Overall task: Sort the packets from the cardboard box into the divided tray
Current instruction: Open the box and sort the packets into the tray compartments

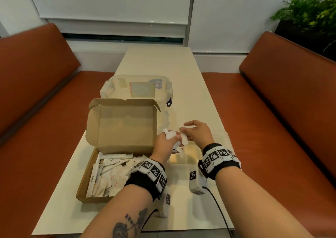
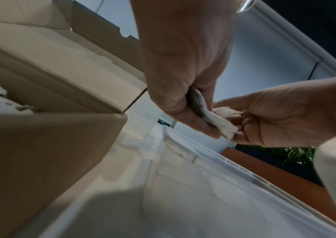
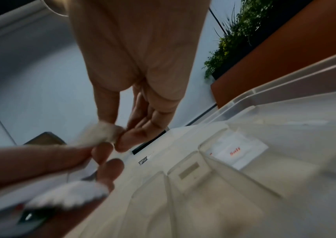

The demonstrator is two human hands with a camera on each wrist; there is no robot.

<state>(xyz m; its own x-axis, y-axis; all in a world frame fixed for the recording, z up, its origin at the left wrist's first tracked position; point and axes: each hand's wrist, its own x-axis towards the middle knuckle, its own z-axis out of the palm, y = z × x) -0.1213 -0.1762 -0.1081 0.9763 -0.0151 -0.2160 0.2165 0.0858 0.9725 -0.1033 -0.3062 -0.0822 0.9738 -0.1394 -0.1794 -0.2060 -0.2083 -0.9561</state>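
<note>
An open cardboard box (image 1: 81,190) lies on the left of the table, with many white packets (image 1: 109,172) in its base. Right of it sits the clear divided tray (image 1: 189,153), under both hands. My left hand (image 1: 166,141) grips a small bunch of white packets (image 1: 171,135) above the tray. My right hand (image 1: 194,134) pinches one packet (image 3: 102,135) from that bunch between thumb and fingertips. In the right wrist view a packet printed "Salt" (image 3: 238,153) lies in one far compartment of the tray (image 3: 224,169). The left wrist view shows the bunch (image 2: 220,124) between both hands.
A clear lidded plastic container (image 1: 138,88) stands behind the box. Orange benches (image 1: 36,110) (image 1: 272,110) flank the narrow cream table (image 1: 163,61). A planter with greenery (image 1: 309,14) is at the far right. The box's raised lid (image 1: 121,125) stands just left of my hands.
</note>
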